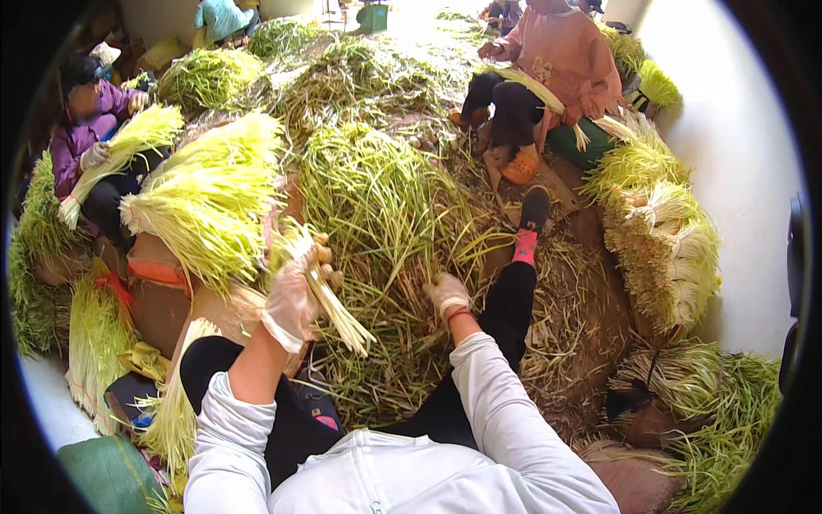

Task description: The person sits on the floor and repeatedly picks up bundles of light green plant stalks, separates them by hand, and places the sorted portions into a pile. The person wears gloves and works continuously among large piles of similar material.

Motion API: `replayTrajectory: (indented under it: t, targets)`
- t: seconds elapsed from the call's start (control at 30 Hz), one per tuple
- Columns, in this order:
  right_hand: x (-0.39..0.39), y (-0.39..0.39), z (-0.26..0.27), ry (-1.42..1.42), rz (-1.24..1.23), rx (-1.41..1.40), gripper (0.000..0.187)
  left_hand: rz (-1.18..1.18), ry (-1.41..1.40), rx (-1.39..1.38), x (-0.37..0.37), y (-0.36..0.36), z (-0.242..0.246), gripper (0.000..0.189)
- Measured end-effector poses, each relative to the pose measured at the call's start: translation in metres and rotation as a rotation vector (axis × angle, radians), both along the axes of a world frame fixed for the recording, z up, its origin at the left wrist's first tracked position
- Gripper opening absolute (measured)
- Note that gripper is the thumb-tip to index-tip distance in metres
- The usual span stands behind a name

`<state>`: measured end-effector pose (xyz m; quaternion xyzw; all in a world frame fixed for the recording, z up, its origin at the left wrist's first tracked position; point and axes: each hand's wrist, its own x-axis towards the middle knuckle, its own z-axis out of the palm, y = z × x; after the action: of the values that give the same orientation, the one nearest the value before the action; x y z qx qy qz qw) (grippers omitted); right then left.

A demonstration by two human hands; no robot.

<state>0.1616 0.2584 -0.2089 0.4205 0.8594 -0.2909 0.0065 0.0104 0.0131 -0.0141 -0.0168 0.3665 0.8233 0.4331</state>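
My left hand point(292, 292), in a thin translucent glove, grips a small bunch of pale blanched chives point(337, 315). The white stalk ends point down and right, towards my lap. My right hand point(447, 293), gloved as well with a red band at the wrist, is at the edge of a loose heap of green and yellow leaves point(379, 199). Its fingers curl down and away from view, so whether they hold any leaves is hidden. Left of my left hand lies a large stack of yellow chives point(212, 193). More pale chives point(180, 398) lie beside my left knee.
Tied bundles of chives point(668, 257) line the white wall at right. A person in a pink top point(559, 58) sits ahead, holding chives; another in purple point(90, 141) sits at left. Leaf litter point(571, 308) covers the floor. A green sack point(109, 475) lies at lower left.
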Motion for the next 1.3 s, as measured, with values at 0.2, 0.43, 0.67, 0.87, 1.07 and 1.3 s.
replayTrajectory:
  t: [0.2,0.43,0.67,0.87,1.07,1.3]
  targets:
    - [0.001,0.008,0.039,0.409,-0.065,-0.429,0.023,-0.133,0.051,-0.003,0.0,0.004,-0.01,0.025]
    - [0.051,-0.004,0.094,1.043,-0.136,-0.868,0.016,-0.164,0.025,-0.018,0.001,0.01,-0.012,0.026]
    - [0.075,-0.013,0.127,0.791,0.007,-0.829,0.026,-0.178,0.04,-0.084,0.011,0.009,-0.005,0.029]
    - [0.09,-0.04,0.147,0.862,0.047,-1.047,0.026,-0.196,0.052,-0.103,0.011,0.013,-0.007,0.028]
    - [0.102,-0.063,0.168,1.313,0.551,-1.576,0.064,-0.249,0.095,-0.074,0.018,0.01,-0.013,0.029]
    - [0.074,-0.081,0.153,0.693,0.347,-1.099,0.063,-0.264,0.104,-0.179,0.03,0.009,-0.015,0.024]
